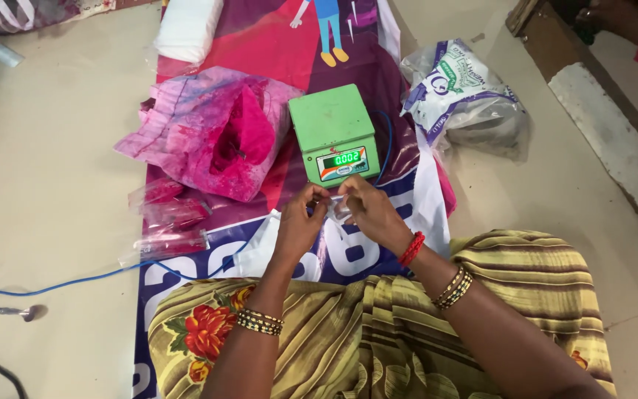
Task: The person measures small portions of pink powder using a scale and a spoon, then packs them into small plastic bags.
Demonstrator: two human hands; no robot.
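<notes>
Just below the boxy green scale (333, 131), left hand (298, 225) and right hand (369, 213) pinch a crinkly clear plastic pouch (336, 207).

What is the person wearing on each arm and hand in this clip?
Both forearms are bare, with no sleeves in view. The left hand has a stack of dark and gold beaded bangles at the wrist. The right hand has a red thread band at the wrist and gold and dark bangles further up the forearm. Rings on the fingers cannot be made out.
</notes>
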